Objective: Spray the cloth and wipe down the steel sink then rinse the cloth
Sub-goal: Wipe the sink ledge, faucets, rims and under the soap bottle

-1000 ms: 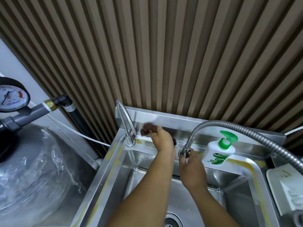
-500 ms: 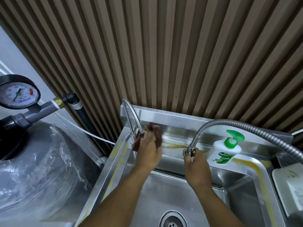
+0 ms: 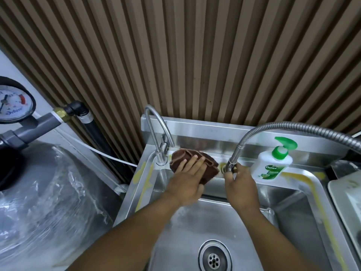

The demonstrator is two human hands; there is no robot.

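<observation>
A crumpled brown cloth (image 3: 210,162) lies on the back ledge of the steel sink (image 3: 301,218), between the two taps. My left hand (image 3: 188,178) presses flat on the cloth with its fingers spread. My right hand (image 3: 239,182) grips the base of the flexible hose tap (image 3: 237,151) just right of the cloth. The small curved tap (image 3: 159,133) stands at the ledge's left corner, touching distance from the cloth. The drain (image 3: 214,258) shows low in the basin between my forearms.
A white soap pump bottle with a green top (image 3: 273,163) stands on the ledge right of my right hand. A plastic-wrapped tank (image 3: 48,202) with a pressure gauge (image 3: 13,103) fills the left. A white tray (image 3: 345,200) sits at the right edge. Slatted brown wall behind.
My left hand slid the cloth left along the ledge to the small tap, then back right to the middle. My right hand stayed on the hose tap base.
</observation>
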